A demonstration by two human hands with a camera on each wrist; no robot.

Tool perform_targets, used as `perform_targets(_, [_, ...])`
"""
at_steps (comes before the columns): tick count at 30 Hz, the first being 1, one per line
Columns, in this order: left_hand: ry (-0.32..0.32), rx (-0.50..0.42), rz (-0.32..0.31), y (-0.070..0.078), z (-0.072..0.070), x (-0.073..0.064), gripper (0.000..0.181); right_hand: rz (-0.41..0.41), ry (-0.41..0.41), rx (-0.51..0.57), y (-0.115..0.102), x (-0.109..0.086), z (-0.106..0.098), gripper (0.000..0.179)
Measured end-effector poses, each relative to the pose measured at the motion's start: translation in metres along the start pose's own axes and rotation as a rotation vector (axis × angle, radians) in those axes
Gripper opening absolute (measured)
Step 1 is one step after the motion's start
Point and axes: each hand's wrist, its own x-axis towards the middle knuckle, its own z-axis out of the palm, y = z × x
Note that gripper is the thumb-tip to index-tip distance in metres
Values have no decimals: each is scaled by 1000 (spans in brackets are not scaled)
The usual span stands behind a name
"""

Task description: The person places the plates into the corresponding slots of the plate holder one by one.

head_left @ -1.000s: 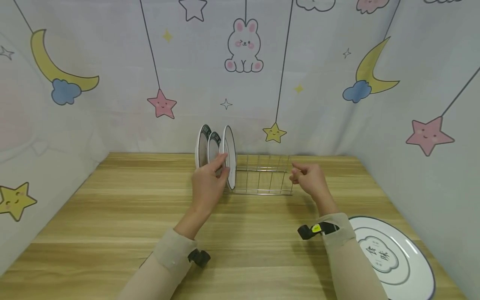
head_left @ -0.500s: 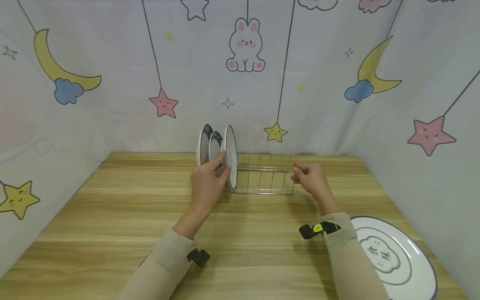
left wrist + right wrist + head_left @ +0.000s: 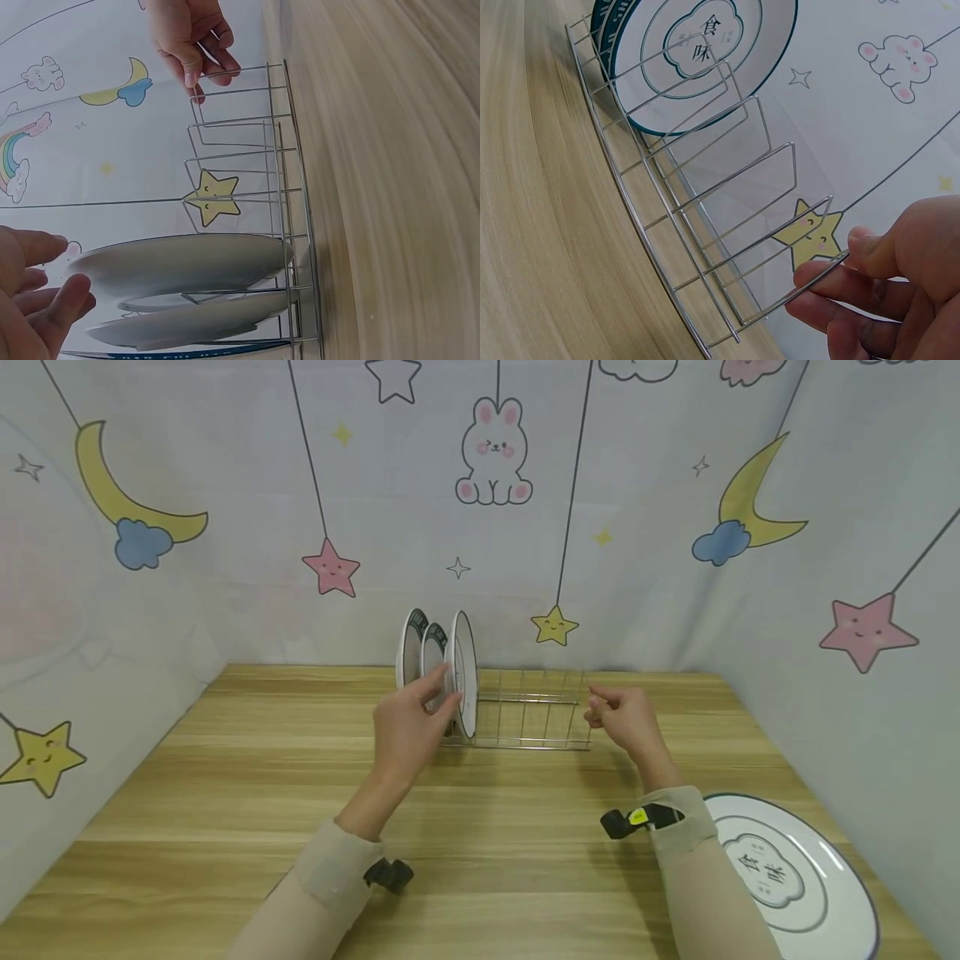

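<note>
A wire dish rack [image 3: 532, 748] stands at the back of the table. Three white plates lean upright in its left part, the outermost plate [image 3: 467, 677] showing printed characters on its face in the right wrist view. My left hand [image 3: 405, 727] is beside that plate with fingers and thumb apart; in the left wrist view a gap shows between its fingertips [image 3: 56, 241] and the plate [image 3: 187, 264]. At the rack's right end, my right hand [image 3: 628, 720] pinches the end wire between thumb and fingers, seen closely in the right wrist view.
A large white plate [image 3: 817, 893] with a dark rim lies flat on the wooden table [image 3: 187, 827] at the front right, partly behind the right sleeve. Patterned cloth walls [image 3: 637, 610] enclose the back and sides.
My left hand has let go of the outermost plate and drawn slightly left and back. The right hand keeps its hold on the rack, and the plates stand as before.
</note>
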Motion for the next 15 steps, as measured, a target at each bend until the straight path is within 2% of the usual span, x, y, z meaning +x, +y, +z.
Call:
perform_targets(6, [-1,-45,-22,-2,-7,0,40,-2,0,-2,-1,-1,0,38])
perform_targets(15, [-11,-95,-90,-1,-20,0,42,0,5,4,0,0,0,37])
